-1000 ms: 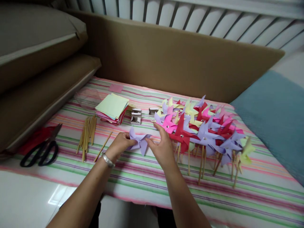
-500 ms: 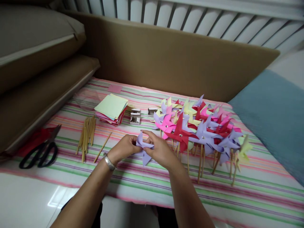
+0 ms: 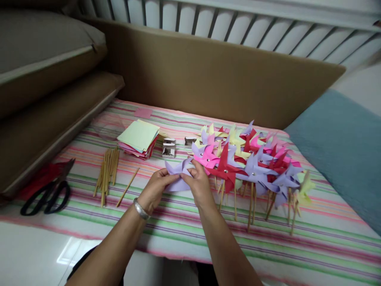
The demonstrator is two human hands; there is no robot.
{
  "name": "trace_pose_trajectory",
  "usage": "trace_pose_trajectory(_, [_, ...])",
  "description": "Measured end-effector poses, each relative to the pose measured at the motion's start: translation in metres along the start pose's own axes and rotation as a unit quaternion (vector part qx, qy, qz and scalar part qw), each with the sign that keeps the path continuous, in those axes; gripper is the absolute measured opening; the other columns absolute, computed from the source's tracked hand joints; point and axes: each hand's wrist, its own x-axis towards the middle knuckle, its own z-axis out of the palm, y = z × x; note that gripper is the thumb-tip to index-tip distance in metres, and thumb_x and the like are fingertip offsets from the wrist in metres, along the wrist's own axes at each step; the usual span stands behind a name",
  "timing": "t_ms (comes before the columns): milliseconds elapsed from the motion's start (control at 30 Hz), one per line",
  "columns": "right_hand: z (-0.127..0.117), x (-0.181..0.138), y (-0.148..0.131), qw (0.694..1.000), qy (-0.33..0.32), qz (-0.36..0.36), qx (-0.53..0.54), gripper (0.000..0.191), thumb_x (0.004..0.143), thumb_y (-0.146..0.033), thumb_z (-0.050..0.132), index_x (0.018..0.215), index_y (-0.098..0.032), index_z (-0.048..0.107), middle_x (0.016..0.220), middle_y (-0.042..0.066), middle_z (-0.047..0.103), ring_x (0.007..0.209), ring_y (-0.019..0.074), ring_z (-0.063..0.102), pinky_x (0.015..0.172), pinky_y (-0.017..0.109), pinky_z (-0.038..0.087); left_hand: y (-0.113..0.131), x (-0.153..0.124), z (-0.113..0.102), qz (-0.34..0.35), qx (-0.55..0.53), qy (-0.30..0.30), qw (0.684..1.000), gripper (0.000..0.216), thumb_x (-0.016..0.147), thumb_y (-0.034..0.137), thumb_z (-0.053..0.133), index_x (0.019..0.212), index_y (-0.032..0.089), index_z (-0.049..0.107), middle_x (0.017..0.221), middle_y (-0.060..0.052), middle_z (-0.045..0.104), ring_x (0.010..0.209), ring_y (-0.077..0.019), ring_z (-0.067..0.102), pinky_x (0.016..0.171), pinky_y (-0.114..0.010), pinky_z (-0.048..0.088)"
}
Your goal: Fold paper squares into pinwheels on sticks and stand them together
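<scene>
Between my two hands is a purple paper pinwheel [image 3: 179,183], its blades partly curled up and without a stick that I can see. My left hand [image 3: 156,186], with a silver bracelet at the wrist, pinches its left side. On the other side my right hand [image 3: 199,180] grips the paper with thumb and fingers. Right of my hands lie several finished pinwheels [image 3: 226,171] on sticks, in red, pink, purple and pale yellow. A single wooden stick [image 3: 127,186] lies to the left of my left hand.
Left of the lone stick lies a bundle of sticks [image 3: 106,172], with black-handled scissors [image 3: 56,194] beyond. A stack of coloured paper squares [image 3: 139,136] and small open boxes [image 3: 169,149] of pins sit behind my hands. A brown padded board [image 3: 208,75] closes off the back.
My hands have turned and spread the purple paper; its lower blade no longer hangs down, and a wider sheet shows between my fingers. The view has shifted slightly.
</scene>
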Motion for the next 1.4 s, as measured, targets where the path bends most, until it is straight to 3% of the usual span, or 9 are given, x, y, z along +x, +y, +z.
trace_pose_trajectory(167, [0.011,-0.004,0.009,1.0,0.015,-0.002,0.013,0.064,0.059,-0.019,0.069,0.119,-0.021,0.046,0.076,-0.003,0.064,0.067,0.0157,0.062,0.062,0.027,0.048,-0.006,0.004,0.002,0.009,-0.017,0.068,0.998,0.021,0.054,0.023,0.077,0.07,0.011,0.07,0.062,-0.003,0.069,0.055,-0.0124,0.058,0.059,-0.024,0.044])
trace_pose_trajectory(300, [0.012,-0.004,0.011,1.0,-0.012,0.009,0.014,0.061,0.063,-0.022,0.067,0.12,-0.02,0.046,0.08,-0.001,0.065,0.071,0.0163,0.063,0.067,0.029,0.049,0.0,0.006,-0.004,0.002,-0.003,0.093,0.996,0.018,0.051,0.022,0.077,0.063,0.011,0.068,0.054,-0.002,0.066,0.048,-0.0112,0.055,0.052,-0.023,0.041])
trace_pose_trajectory(433, [0.005,-0.009,0.006,0.988,-0.007,-0.095,-0.121,0.046,0.075,-0.025,0.06,0.119,-0.02,0.052,0.086,0.004,0.066,0.078,0.0178,0.063,0.07,0.032,0.05,0.012,0.01,-0.019,0.012,0.006,0.131,0.991,0.018,0.05,0.02,0.076,0.064,0.01,0.068,0.057,-0.003,0.068,0.05,-0.0112,0.056,0.053,-0.022,0.041])
trace_pose_trajectory(500, [0.002,-0.013,0.002,0.956,-0.003,-0.195,-0.219,0.032,0.078,-0.023,0.057,0.11,-0.022,0.06,0.099,0.007,0.065,0.091,0.0199,0.061,0.078,0.036,0.049,0.018,0.011,-0.027,0.02,0.008,0.142,0.99,0.018,0.05,0.02,0.075,0.064,0.01,0.068,0.058,-0.003,0.068,0.051,-0.011,0.057,0.053,-0.021,0.041])
trace_pose_trajectory(600, [0.0,-0.019,-0.003,0.877,-0.038,-0.329,-0.348,0.024,0.08,-0.017,0.055,0.098,-0.025,0.066,0.114,0.007,0.06,0.11,0.0226,0.052,0.094,0.042,0.042,0.027,0.009,-0.034,0.018,0.013,0.146,0.989,0.017,0.049,0.019,0.074,0.06,0.009,0.066,0.054,-0.003,0.067,0.049,-0.011,0.055,0.051,-0.021,0.04])
trace_pose_trajectory(667, [0.0,-0.021,-0.002,0.835,-0.08,-0.372,-0.398,0.028,0.079,-0.012,0.053,0.1,-0.026,0.065,0.127,0.007,0.052,0.121,0.0243,0.043,0.101,0.046,0.036,0.031,0.007,-0.034,0.012,0.015,0.141,0.99,0.017,0.048,0.02,0.074,0.059,0.009,0.066,0.052,-0.003,0.066,0.048,-0.0117,0.055,0.051,-0.022,0.04])
trace_pose_trajectory(767, [0.001,-0.022,0.004,0.804,-0.122,-0.383,-0.438,0.033,0.078,-0.009,0.052,0.105,-0.023,0.062,0.141,0.007,0.037,0.133,0.0258,0.027,0.105,0.049,0.03,0.033,0.005,-0.033,0.005,0.018,0.137,0.99,0.017,0.048,0.02,0.073,0.058,0.01,0.065,0.051,-0.003,0.065,0.047,-0.0121,0.055,0.05,-0.022,0.039])
trace_pose_trajectory(1000, [0.003,-0.02,0.01,0.789,-0.072,-0.412,-0.45,0.013,0.082,-0.015,0.053,0.088,-0.02,0.063,0.136,0.01,0.044,0.131,0.0255,0.031,0.104,0.048,0.033,0.027,0.009,-0.036,0.008,0.034,0.135,0.99,0.019,0.048,0.022,0.073,0.06,0.01,0.066,0.054,-0.004,0.066,0.052,-0.0141,0.057,0.054,-0.024,0.041])
trace_pose_trajectory(1400, [0.004,-0.022,0.007,0.796,-0.061,-0.412,-0.44,0.012,0.083,-0.017,0.054,0.083,-0.022,0.066,0.132,0.009,0.049,0.128,0.0252,0.036,0.101,0.046,0.034,0.018,0.013,-0.037,0.02,0.111,0.164,0.98,0.019,0.049,0.022,0.071,0.065,0.011,0.067,0.057,-0.002,0.066,0.051,-0.0126,0.056,0.053,-0.023,0.039])
